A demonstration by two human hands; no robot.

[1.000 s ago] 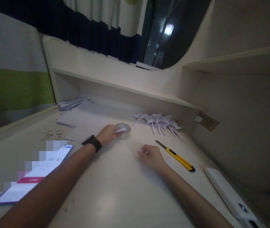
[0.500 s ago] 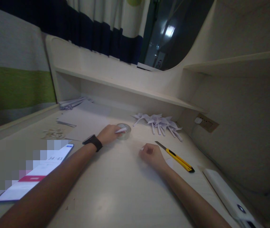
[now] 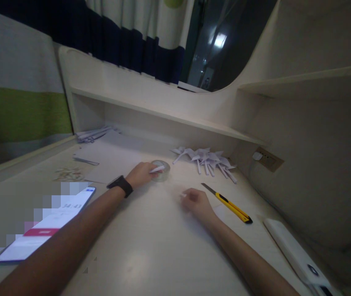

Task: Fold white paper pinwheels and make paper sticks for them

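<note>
My left hand (image 3: 140, 174), with a black watch on its wrist, is closed around a clear roll of tape (image 3: 162, 170) on the pale desk (image 3: 151, 255), and a small white folded paper piece (image 3: 157, 168) lies across its fingers. My right hand (image 3: 197, 203) rests on the desk a little to the right, fingers curled, pinching a tiny white scrap (image 3: 183, 195) at its fingertips. A yellow and black utility knife (image 3: 228, 203) lies just right of that hand.
A heap of white folded paper pieces (image 3: 206, 159) lies behind the knife, under the shelf. A lit phone (image 3: 44, 228) lies at the left. Paper strips (image 3: 93, 133) and scraps (image 3: 69, 174) lie far left. A white device (image 3: 295, 255) lies at the right edge, a wall socket (image 3: 268, 159) above.
My right hand has shifted slightly, its fingers uncurling a little around the scrap. The left hand stays on the tape roll.
</note>
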